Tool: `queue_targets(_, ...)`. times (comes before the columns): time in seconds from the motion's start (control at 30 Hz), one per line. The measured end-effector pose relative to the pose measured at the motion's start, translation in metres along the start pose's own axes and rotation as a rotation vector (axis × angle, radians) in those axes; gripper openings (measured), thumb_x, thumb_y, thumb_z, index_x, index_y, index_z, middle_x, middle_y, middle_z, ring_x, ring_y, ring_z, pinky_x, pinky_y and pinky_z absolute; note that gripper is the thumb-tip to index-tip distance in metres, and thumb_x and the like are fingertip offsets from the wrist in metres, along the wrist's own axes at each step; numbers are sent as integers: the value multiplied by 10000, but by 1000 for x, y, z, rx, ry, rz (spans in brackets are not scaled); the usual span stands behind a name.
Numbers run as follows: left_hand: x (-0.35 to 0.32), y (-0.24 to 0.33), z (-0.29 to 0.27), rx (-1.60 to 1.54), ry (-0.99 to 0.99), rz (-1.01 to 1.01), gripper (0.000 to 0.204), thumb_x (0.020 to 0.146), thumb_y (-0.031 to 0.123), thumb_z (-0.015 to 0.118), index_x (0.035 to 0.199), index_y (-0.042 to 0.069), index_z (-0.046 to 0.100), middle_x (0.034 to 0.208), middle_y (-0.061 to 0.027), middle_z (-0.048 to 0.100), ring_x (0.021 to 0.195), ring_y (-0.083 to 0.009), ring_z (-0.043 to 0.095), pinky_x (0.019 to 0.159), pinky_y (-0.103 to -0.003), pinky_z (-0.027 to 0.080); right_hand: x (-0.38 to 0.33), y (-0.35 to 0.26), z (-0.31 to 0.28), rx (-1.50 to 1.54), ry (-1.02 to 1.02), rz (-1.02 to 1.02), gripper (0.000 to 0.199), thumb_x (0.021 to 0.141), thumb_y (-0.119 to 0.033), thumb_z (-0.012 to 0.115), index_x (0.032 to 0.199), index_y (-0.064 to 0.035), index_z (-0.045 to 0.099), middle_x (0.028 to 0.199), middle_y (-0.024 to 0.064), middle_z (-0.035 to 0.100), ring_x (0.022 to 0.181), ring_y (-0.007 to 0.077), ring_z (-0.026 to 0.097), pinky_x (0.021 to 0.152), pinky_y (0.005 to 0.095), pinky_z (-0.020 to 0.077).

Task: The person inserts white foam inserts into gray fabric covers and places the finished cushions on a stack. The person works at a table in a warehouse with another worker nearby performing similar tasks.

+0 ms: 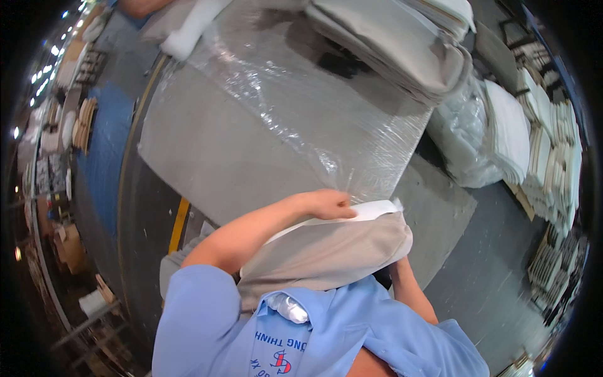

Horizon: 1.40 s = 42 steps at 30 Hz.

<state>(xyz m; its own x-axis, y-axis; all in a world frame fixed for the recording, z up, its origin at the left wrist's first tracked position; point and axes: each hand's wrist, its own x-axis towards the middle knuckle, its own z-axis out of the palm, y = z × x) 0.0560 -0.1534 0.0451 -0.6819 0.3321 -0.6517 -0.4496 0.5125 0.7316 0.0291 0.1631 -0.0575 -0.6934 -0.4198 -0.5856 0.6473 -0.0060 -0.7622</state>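
Observation:
A beige fabric cushion or cover [314, 251] lies across my lap against my blue shirt, its far side showing a white edge [377, 210]. My left hand [333, 205] reaches across from the left, its fingers curled closed at that white edge and slightly blurred. From the right, my right forearm [411, 292] goes up to the cushion's right end. That hand is hidden behind or under the fabric, so its fingers do not show.
Ahead is a grey surface [239, 138] covered with clear plastic film. Folded grey-beige pieces [396, 50] lie on its far right part. A plastic-wrapped bundle [468, 135] and white stacks [546, 144] stand right. A white roll [195, 28] and another person's arm [141, 6] show at far left.

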Motion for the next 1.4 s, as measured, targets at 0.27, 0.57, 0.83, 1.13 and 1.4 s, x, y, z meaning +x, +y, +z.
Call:
queue_targets(0.27,-146,-42,36,-478,198,-54,383,996,439,678,966,58,662,835,4,592,804,-134,532,685,-337,443,-6,-46,5,78,-139,61,431,1078,-292,547,1445,-66,563,1355,107,660,1198,254,667,1039,418,565)
queue_targets(0.57,-169,-51,50,-491,516,-60,293,926,313,785,875,51,664,796,-20,601,756,-129,525,640,-339,426,-9,-60,4,48,-189,161,470,1081,-326,533,1494,-104,500,1430,109,614,1266,264,634,1077,442,545)
queue_targets(0.83,-157,-80,75,-452,839,-161,287,883,339,806,810,73,730,774,-96,702,777,-219,658,726,-392,517,-14,-71,5,-170,-336,98,547,1038,-362,623,1504,-113,479,1455,89,585,1312,247,598,1103,433,517)
queue_targets(1.13,-235,-143,134,-593,1564,-252,279,957,313,729,907,40,707,740,-102,659,693,-219,616,660,-379,493,-56,-245,118,-901,-520,-311,645,886,-219,795,1470,-89,555,1344,65,635,1285,202,574,998,348,473)
queue_targets(1.4,-234,-104,279,-1004,887,-41,490,920,183,777,1347,-8,631,1252,-178,710,1177,-259,660,1021,-423,518,-151,-194,229,-1850,-1187,-656,889,678,-115,860,1502,-106,527,1439,185,576,1342,372,557,1114,483,458)
